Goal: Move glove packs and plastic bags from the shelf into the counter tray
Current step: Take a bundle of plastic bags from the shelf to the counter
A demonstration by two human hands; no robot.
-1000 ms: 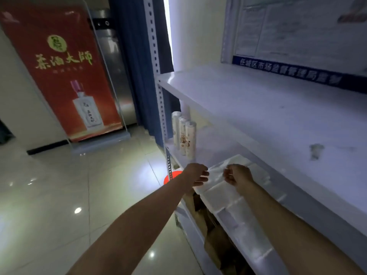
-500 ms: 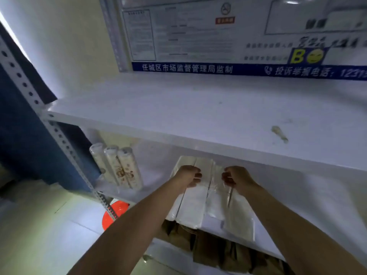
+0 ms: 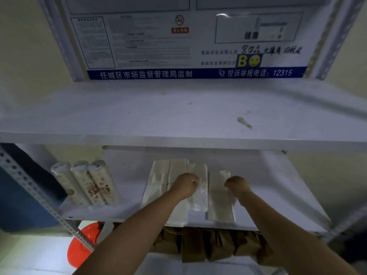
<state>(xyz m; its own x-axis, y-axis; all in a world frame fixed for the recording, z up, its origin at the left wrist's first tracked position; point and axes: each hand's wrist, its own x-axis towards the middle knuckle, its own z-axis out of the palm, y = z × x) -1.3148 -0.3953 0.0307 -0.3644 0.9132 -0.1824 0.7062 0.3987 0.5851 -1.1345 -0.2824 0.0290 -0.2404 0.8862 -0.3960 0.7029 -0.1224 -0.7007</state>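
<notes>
Pinched plastic bag in left hand, gripped pack in right hand. Probably risked dragging slick neighbouring packs off shelf.

Notice board: a big white sheet at the far back of the top shelf. Its small print is too blurry to read.
Blue strip, left part: 任城区市场监督管理局监制
Blue strip, right part: a phone picture, then 投诉举报电话: 12315
Yellow square: a big letter B, with a smiley face just right of it.
Round sign: a red no-smoking sign. The red label under it is too blurry to read.
Box on the right: the dark word 健康
Black handwriting: cannot be read.
Rolls, left: brown print, too blurry to read.
</notes>
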